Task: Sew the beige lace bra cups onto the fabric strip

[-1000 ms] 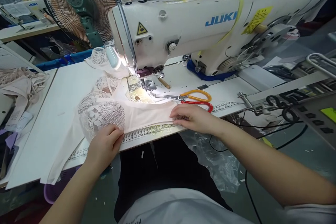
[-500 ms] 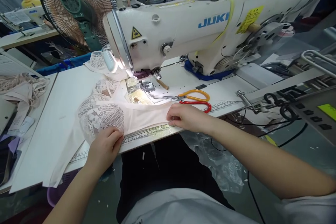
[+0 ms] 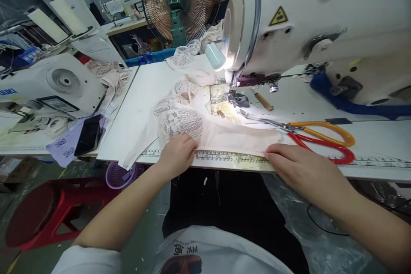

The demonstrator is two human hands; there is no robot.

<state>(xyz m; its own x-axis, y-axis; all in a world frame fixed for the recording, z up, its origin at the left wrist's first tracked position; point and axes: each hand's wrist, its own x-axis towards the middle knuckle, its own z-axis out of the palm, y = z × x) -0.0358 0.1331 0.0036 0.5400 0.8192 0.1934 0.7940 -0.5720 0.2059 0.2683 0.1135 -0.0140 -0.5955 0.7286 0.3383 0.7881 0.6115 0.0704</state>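
A pale pink lace garment [image 3: 221, 135] lies stretched along the ruler strip [image 3: 231, 158] at the front edge of the white sewing table [image 3: 141, 94]. My left hand [image 3: 176, 154] pinches its lace cup end with curled fingers. At the garment's right end my right hand [image 3: 302, 169] presses down, fingers together. The white sewing machine [image 3: 308, 21] stands behind, its lit presser foot [image 3: 239, 100] just beyond the fabric.
Scissors with orange and red handles [image 3: 321, 135] lie right of the presser foot. A standing fan [image 3: 181, 2] is at the back. To the left are another machine [image 3: 54, 83], a dark phone [image 3: 88, 135], a purple basket [image 3: 118, 175] and a red stool [image 3: 41, 209].
The view has swung left, bringing the neighbouring machine, phone and stool into sight. Both hands stay on the garment's ends along the ruler.
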